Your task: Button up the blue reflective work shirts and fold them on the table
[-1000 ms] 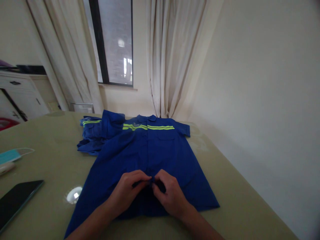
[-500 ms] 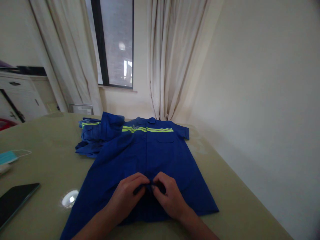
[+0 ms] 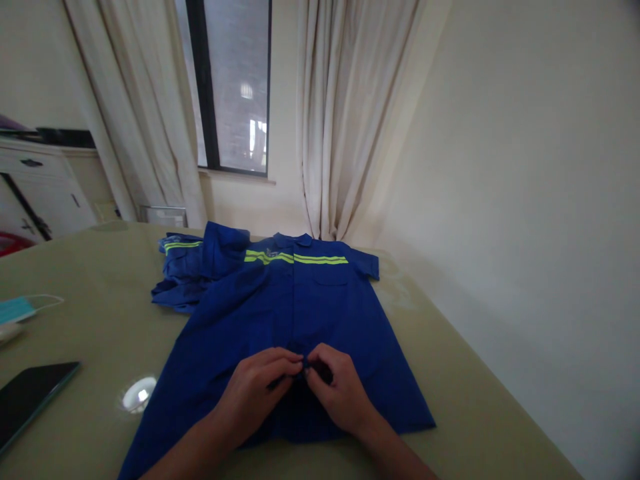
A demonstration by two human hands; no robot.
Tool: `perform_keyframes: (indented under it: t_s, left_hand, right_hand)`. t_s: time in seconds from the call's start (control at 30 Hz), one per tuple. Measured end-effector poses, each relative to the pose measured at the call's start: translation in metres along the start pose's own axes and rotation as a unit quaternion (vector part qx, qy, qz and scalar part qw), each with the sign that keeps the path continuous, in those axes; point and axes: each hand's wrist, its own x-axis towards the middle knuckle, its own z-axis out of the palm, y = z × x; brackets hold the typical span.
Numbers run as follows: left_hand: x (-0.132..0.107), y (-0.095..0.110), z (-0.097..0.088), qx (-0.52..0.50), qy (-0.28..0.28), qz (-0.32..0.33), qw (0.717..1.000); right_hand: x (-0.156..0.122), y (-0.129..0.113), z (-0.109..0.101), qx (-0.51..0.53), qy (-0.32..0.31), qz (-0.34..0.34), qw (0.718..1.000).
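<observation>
A blue short-sleeved shirt (image 3: 345, 320) with yellow-green stripes across the chest lies spread front side up, its collar pointing away from me. Near the lower middle of its front placket, my left hand (image 3: 263, 383) pinches the fabric between thumb and fingers. Almost touching it, my right hand (image 3: 337, 383) pinches the same spot from the other side. The cloth there is lifted slightly. My fingertips cover the exact point, so whether a button is between them does not show.
Bunched blue clothing (image 3: 183, 273) with a similar stripe lies beside the shirt's left sleeve. On the left of the table (image 3: 105, 320) are a dark phone or tablet (image 3: 35, 397) and a light blue face mask (image 3: 17, 310). A wall (image 3: 540, 233) borders the right side.
Both hands stay at the same place on the shirt front. The left fingertips have shifted slightly toward the right ones, and the gap between them is smaller.
</observation>
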Motion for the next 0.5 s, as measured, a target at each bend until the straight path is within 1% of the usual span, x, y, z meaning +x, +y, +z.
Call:
perform_keyframes:
  t_s: [0.17,0.23,0.27,0.3,0.37,0.4,0.43,0.47,0.5]
  left_hand:
    - [0.004,0.006,-0.004,0.037,0.001,0.04,0.999]
    - [0.006,0.008,-0.007,0.028,-0.02,0.04,0.999]
    - [0.007,0.01,-0.009,0.016,-0.041,0.029,0.999]
    - [0.008,0.012,-0.012,-0.003,-0.07,0.012,0.997]
    - [0.011,0.015,-0.018,-0.047,-0.147,-0.04,0.987]
    - [0.013,0.016,-0.022,-0.073,-0.192,-0.077,0.976]
    - [0.014,0.016,-0.025,-0.104,-0.233,-0.12,0.959]
    - [0.016,0.014,-0.028,-0.128,-0.262,-0.166,0.942]
    - [0.017,0.012,-0.03,-0.138,-0.268,-0.204,0.931]
  right_hand:
    - [0.0,0.002,0.005,0.043,0.011,0.034,0.998]
    - [0.002,0.004,0.005,0.066,0.022,0.052,0.996]
    - [0.003,0.007,0.004,0.079,0.03,0.064,0.994]
    - [0.005,0.01,0.001,0.092,0.043,0.075,0.992]
    - [0.011,0.019,-0.007,0.12,0.094,0.094,0.984]
    - [0.014,0.024,-0.013,0.141,0.118,0.101,0.978]
    - [0.017,0.028,-0.019,0.169,0.129,0.108,0.971]
    - [0.02,0.032,-0.026,0.205,0.121,0.12,0.964]
    - [0.021,0.035,-0.032,0.244,0.097,0.135,0.955]
